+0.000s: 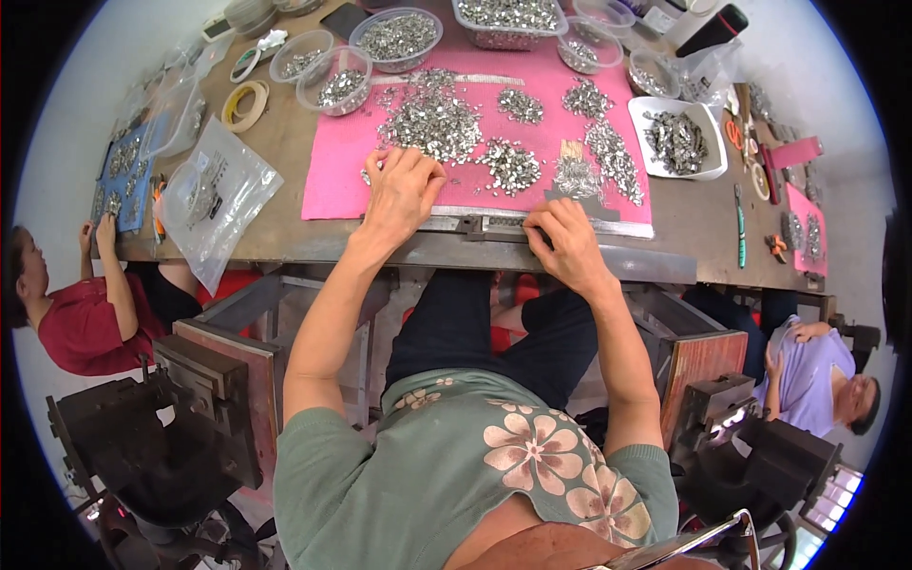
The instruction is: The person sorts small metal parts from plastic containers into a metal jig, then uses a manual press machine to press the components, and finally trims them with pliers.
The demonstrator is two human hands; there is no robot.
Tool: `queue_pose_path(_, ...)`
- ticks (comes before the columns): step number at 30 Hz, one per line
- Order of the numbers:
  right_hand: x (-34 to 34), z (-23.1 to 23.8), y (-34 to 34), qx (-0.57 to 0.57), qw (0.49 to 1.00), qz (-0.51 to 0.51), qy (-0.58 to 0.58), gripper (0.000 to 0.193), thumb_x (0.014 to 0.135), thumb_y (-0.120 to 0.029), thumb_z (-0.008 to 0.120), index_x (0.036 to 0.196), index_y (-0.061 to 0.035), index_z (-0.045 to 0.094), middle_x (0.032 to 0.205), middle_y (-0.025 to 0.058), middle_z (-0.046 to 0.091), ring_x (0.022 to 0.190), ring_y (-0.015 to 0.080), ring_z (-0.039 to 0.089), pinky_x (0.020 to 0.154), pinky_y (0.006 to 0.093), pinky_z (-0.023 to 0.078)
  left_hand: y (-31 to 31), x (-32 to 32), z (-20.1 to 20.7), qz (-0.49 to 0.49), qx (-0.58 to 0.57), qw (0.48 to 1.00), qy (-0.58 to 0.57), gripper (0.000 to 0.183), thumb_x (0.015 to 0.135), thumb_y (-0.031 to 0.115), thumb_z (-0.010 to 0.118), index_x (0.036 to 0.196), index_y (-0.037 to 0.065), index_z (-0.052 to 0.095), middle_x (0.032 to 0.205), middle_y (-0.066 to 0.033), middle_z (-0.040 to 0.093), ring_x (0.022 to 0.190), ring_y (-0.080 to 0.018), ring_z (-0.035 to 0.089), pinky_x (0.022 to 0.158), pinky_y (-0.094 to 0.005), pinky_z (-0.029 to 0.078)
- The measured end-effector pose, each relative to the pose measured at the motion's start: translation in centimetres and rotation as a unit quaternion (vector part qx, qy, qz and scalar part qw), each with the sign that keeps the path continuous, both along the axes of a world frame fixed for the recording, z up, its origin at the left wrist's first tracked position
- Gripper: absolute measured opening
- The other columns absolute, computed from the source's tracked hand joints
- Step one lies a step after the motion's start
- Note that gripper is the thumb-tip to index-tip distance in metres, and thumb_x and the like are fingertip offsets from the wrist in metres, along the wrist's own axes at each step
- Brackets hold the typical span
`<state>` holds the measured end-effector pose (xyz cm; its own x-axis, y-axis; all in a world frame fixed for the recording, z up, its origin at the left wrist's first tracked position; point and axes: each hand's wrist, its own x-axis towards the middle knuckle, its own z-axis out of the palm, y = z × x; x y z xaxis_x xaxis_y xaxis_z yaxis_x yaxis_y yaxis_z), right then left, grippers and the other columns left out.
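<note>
My left hand [403, 195] is over the left part of the pink mat [337, 157], its fingers bent together beside the large pile of small silvery metal pieces [432, 123]. Whatever is between those fingertips is too small to make out. At the mat's front edge lies a long metal strip [446, 224] with a dark slotted section. My right hand [570, 245] rests at the right part of this strip, thumb and fingers closed down on it; their tips hide what they grip. Smaller heaps of metal pieces [509, 166] lie between and beyond my hands.
Clear plastic tubs of metal pieces [396, 40] line the back. To the right stand a white tray [717, 157] and a teal-handled tool [740, 228]. A plastic bag [242, 176] and tape roll [245, 106] lie left. Co-workers sit at both sides, one in red [90, 328].
</note>
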<state>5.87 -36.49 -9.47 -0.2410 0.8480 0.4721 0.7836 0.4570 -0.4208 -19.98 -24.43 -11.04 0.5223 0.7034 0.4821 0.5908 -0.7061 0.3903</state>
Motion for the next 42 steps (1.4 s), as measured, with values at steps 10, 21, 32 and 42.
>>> queue_pose_path(10,-4.9,-0.5,6.8,0.031,0.999,0.032,0.01,0.009,0.086,-0.01,0.072,0.092,-0.0058,0.068,0.089,0.0081,0.061,0.088,0.0277,0.06,0.08,0.04,0.045,0.1,-0.1,-0.2,0.013,-0.007,1.0,-0.005,0.009,0.086,0.016,0.075,0.089,0.011,0.068,0.085,-0.0004,0.059,0.087,-0.0208,0.056,0.099,-0.048,0.032)
queue_pose_path(21,-6.8,-1.8,9.6,0.004,1.0,-0.001,0.005,0.008,0.082,-0.009,0.071,0.084,-0.0038,0.065,0.086,0.0102,0.061,0.089,0.0295,0.059,0.08,0.0418,0.044,-0.1,0.0,-0.2,0.019,0.004,1.0,-0.015,0.007,0.086,0.015,0.075,0.089,0.011,0.069,0.084,-0.0016,0.057,0.087,-0.0219,0.056,0.097,-0.048,0.032)
queue_pose_path(32,-4.8,-1.4,9.3,0.034,0.998,-0.029,-0.045,0.006,0.084,-0.009,0.071,0.085,-0.0058,0.066,0.087,0.0088,0.061,0.087,0.0281,0.059,0.078,0.0409,0.043,0.1,0.0,-0.4,0.016,0.01,1.0,-0.008,0.007,0.086,0.015,0.076,0.089,0.013,0.07,0.083,-0.001,0.057,0.086,-0.0212,0.056,0.1,-0.0485,0.032)
queue_pose_path(42,-6.0,-2.3,10.3,0.021,0.999,-0.006,-0.045,0.008,0.085,-0.011,0.071,0.091,-0.0049,0.069,0.09,0.0108,0.062,0.09,0.0295,0.06,0.081,0.0422,0.043,-0.1,0.3,-0.6,0.021,0.024,0.999,-0.011,0.007,0.086,0.013,0.074,0.089,0.012,0.068,0.084,-0.0016,0.057,0.088,-0.0211,0.057,0.099,-0.047,0.032)
